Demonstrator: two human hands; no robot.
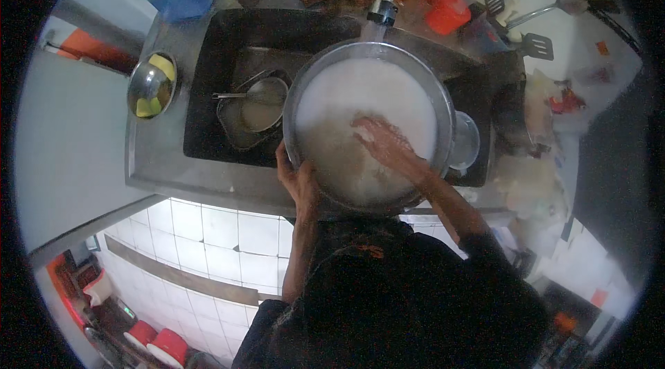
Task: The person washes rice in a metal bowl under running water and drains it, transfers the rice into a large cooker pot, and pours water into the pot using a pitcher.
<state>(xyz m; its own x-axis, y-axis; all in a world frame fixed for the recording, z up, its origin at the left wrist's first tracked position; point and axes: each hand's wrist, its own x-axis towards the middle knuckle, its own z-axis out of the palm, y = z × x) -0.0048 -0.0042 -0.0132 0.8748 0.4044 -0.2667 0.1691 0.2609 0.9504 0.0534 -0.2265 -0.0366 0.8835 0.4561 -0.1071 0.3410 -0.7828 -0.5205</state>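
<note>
A large round metal pot (447,104) sits over the sink, beneath the faucet (383,9). Cloudy white liquid (369,88) fills much of it, with a beige grainy mass, possibly rice (337,145), along the near left side. My left hand (300,171) grips the pot's wall at the lower left, thumb near the rim. Inside the pot, my right hand (384,143) is at the edge of the grainy mass, wet and with its fingers curved. Whether anything lies in its palm cannot be seen.
In the left basin (234,153) are a bowl of cloudy liquid (264,111) and a whisk (228,95). A metal bowl with yellow-green pieces (152,86) stands left. Behind are a red plastic container (448,13) and slotted spatulas (539,47); a clear container (465,140) is right.
</note>
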